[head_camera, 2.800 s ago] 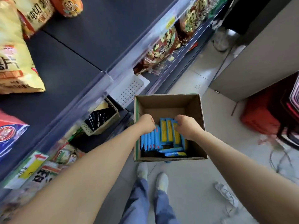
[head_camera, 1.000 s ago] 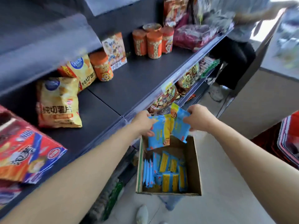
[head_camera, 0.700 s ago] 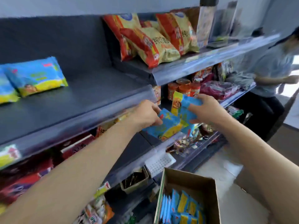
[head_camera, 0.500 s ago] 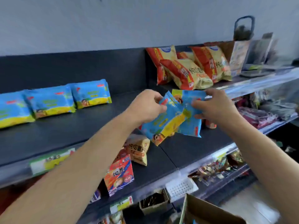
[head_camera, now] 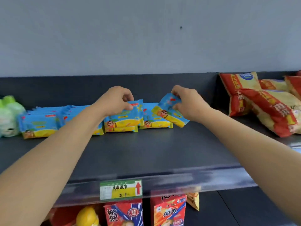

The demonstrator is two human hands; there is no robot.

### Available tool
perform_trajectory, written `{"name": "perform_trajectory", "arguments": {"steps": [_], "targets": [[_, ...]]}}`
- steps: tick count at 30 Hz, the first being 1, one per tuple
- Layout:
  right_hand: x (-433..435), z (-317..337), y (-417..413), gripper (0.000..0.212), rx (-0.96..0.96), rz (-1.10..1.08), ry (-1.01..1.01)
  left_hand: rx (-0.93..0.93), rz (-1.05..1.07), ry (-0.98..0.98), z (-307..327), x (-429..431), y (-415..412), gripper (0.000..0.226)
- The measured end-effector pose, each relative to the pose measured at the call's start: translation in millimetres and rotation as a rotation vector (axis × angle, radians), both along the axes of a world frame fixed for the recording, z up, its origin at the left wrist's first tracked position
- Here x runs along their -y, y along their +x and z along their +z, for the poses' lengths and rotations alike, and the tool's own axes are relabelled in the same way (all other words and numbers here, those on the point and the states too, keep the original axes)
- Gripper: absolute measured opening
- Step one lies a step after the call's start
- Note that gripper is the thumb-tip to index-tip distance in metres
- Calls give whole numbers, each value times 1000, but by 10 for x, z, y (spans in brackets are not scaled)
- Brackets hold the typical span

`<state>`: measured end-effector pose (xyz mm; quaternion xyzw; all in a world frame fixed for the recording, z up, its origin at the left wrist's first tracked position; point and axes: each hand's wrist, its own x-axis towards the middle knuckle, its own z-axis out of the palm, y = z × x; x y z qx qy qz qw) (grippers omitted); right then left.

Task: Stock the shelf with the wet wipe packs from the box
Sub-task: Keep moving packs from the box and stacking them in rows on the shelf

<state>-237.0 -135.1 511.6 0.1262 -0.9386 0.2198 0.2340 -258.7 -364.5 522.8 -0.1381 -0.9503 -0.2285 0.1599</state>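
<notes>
Wet wipe packs (head_camera: 39, 126) in blue and yellow wrappers stand in a row along the back of the dark shelf (head_camera: 146, 152), filling its left and middle stretch. Our left hand (head_camera: 116, 100) pinches the top edge of an upright pack (head_camera: 128, 116) between thumb and curled fingers. This pack sits on a flat pack (head_camera: 121, 128) that lies on the shelf. Our right hand (head_camera: 187, 103) grips a tilted pack (head_camera: 169, 111) with the fingers curled round its upper end. It leans in front of a resting pack (head_camera: 154, 123), which stands just right of the one in our left hand. We cannot tell whether the tilted pack's lower corner touches the shelf.

At the far left, just beside the row, we see a soft green and white package (head_camera: 8, 116), too blurred to name. Red and yellow snack bags (head_camera: 260, 103) lie heaped at the right end of the shelf, well apart from the packs. A green and yellow price label (head_camera: 120, 190) with a red arrow pointing up sits on the shelf's front rail. Below it, red cartons (head_camera: 123, 214) stand on the lower level. A plain grey wall (head_camera: 146, 38) rises behind.
</notes>
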Motion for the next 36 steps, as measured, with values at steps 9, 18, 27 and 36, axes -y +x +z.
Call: {"name": "perform_trajectory", "arguments": {"steps": [9, 18, 27, 36], "targets": [[603, -279, -710, 33, 154, 97, 475, 83, -7, -43, -465, 294, -456, 17], [555, -467, -819, 49, -1, 32, 505, -23, -31, -253, -558, 395, -446, 45], [595, -501, -769, 48, -49, -23, 513, -114, -16, -331, -598, 319, -419, 45], [462, -479, -470, 45, -161, -27, 410, -128, 40, -355, -567, 250, -229, 59]]}}
